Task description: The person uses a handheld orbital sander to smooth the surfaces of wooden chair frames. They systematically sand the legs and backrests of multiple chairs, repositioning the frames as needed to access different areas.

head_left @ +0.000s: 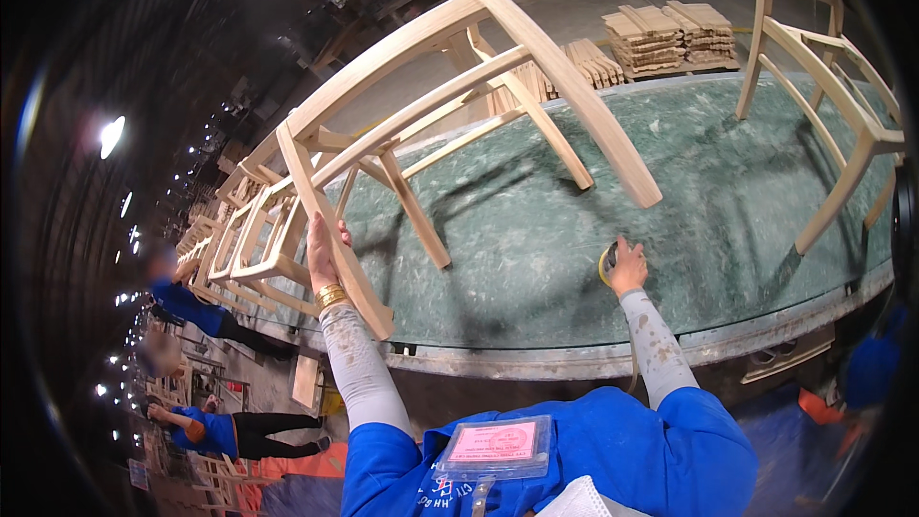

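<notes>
The left hand (321,247) is up against a leg of a bare wooden chair frame (450,86), with its fingers flat along the wood — holding it there. The chair frame is tipped over above the left part of the green worktop (670,230), and its long curved back rail sticks out toward the middle.

The right hand (627,266) rests on the worktop near the front edge, closed over a small round yellow sanding tool (605,263). A thin hose (634,364) hangs down from under that arm.

A second wooden chair frame (823,96) stands at the right end of the worktop. Behind the far edge sit stacks of cut wood pieces (670,35). More chair frames (239,230) are lined up off the left edge — people in blue shirts (206,426) work beside them.
</notes>
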Demonstrator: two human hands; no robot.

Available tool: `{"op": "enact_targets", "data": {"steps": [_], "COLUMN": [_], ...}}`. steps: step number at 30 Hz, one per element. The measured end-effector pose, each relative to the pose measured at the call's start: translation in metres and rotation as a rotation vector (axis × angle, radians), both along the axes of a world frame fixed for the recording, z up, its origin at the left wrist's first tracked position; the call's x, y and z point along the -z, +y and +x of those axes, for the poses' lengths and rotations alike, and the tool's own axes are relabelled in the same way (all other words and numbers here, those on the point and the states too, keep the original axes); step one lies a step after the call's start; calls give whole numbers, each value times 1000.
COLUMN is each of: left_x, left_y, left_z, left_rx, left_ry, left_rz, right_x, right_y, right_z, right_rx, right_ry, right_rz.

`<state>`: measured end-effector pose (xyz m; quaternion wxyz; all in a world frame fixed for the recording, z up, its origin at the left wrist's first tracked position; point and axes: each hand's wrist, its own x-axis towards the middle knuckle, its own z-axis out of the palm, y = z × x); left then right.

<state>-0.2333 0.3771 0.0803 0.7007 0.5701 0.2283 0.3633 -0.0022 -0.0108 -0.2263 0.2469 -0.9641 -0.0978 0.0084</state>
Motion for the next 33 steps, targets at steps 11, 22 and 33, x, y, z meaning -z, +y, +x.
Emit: {"op": "enact_targets", "data": {"steps": [11, 22, 33], "left_x": [3, 0, 5], "left_y": [3, 1, 2], "left_z": [-9, -6, -2], "left_rx": [9, 25, -3], "left_ry": [3, 18, 7], "left_rz": [-15, -5, -23], "right_x": [17, -7, -65], "right_y": [4, -6, -155], "right_z": [7, 1, -27], "right_rx": [-3, -67, -27], "right_ry": [30, 80, -91], "right_rz": [49, 17, 616]}}
